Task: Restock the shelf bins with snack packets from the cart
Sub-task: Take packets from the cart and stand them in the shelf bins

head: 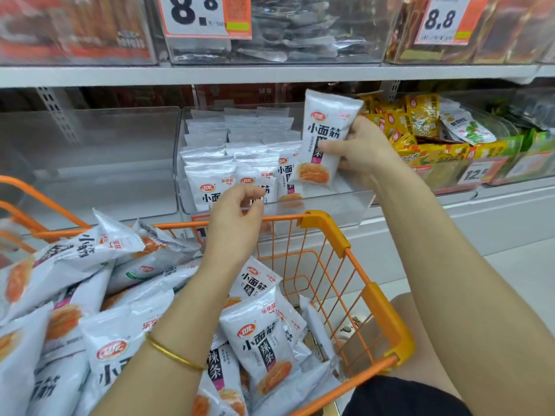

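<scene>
- Up high, right hand (362,147) clamped on one white snack packet (326,136) above clear shelf bin (315,202)
- Left hand (237,216), fingers loosely curled, holding nothing, over orange cart (354,259)
- Too many heaped packets to count

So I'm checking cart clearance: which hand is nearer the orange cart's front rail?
Left. The left hand hovers at the front rail; the right hand is higher, gripping a packet.

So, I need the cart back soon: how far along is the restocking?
Partly done. The middle clear bin already holds rows of white packets. The right hand holds one packet over it; the left hand is empty. Many packets remain in the orange cart.
</scene>
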`<move>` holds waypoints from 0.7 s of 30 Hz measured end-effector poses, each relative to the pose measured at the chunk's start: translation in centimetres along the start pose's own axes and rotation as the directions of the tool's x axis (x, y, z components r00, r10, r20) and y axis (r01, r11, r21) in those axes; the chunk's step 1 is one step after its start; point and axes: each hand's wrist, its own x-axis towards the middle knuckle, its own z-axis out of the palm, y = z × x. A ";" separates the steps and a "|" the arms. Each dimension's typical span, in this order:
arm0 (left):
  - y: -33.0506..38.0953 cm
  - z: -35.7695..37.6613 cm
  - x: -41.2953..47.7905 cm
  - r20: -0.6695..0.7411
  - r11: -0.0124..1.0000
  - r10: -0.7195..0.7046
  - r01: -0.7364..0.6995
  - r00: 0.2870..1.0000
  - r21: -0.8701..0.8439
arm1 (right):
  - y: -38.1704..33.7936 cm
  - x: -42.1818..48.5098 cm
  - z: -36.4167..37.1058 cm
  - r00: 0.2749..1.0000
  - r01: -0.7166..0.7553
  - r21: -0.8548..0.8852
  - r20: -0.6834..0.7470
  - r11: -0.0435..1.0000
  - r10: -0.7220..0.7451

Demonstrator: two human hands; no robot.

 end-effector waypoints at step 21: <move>-0.4 0.1 0.1 0.031 0.996 0.009 -0.011 0.999 0.089 | 3.4 3.3 2.3 0.982 -0.112 -0.685 0.033 0.720 0.184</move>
